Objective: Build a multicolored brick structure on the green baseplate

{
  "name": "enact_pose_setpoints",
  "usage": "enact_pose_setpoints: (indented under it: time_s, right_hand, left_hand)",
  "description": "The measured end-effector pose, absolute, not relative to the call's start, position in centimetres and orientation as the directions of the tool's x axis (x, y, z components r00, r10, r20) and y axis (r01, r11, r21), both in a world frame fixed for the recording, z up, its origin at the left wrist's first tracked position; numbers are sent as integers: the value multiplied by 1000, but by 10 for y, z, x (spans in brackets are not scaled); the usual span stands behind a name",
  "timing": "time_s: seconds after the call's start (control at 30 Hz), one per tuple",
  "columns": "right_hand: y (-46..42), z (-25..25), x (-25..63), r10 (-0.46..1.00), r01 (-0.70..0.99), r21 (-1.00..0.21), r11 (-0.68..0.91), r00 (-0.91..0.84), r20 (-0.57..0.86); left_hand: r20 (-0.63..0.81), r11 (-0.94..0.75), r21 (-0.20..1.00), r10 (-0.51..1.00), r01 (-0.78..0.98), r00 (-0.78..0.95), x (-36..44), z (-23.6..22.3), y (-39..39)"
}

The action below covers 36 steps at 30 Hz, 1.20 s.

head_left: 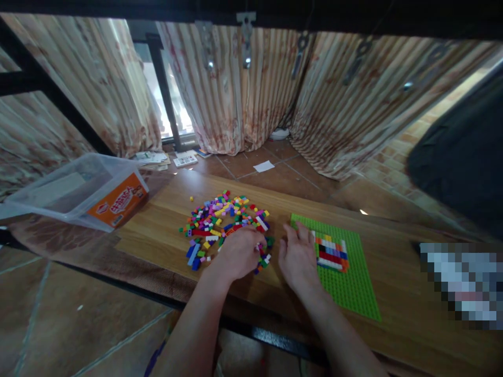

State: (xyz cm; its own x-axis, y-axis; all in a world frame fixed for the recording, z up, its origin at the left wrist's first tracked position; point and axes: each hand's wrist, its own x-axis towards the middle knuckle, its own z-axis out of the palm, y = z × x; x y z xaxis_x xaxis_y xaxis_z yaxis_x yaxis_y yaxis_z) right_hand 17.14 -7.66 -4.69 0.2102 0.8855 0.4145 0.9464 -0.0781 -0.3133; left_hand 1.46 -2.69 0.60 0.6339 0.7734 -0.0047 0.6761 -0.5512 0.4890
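My left hand [241, 254] reaches into the right side of a pile of toy building bricks [220, 212] in many colours. Its fingers are curled down and pinched together among the bricks; what is between the fingertips is too small to make out. My right hand [301, 256] lies with fingers stretched out over the left edge of a green baseplate [353, 293]. Beside its fingertips, a flat block of built bricks [332, 254] in white, black, red, blue, orange and yellow sits on the baseplate. The fingers partly hide its left side.
A clear plastic bin [78, 193] with an orange label stands left on the wooden table [153, 230]. One yellow brick [191, 198] lies apart from the pile. Behind, striped curtains [251, 94] hang over a tiled floor with papers [264, 166]. A pixelated patch [463, 283] covers the right.
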Motion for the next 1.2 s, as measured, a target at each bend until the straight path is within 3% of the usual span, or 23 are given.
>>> enact_pose_setpoints:
  time_s: [0.2, 0.43, 0.67, 1.2]
  right_hand:
    - [-74, -47, 164, 923, 929, -338, -148, 253, 290]
    - [-76, -39, 156, 923, 828, -560, 8, 210, 323]
    - [-93, -36, 177, 902, 751, -656, 73, 231, 364]
    - [-90, -43, 171, 941, 768, -626, 131, 103, 323]
  left_hand:
    - [45, -565, 488, 777, 665, 627, 12, 1, -20]
    - [64, -572, 494, 775, 655, 628, 16, -2, -22]
    - [97, -624, 504, 728, 597, 679, 22, -5, -22]
    - [21, -547, 443, 798, 710, 602, 15, 2, -19]
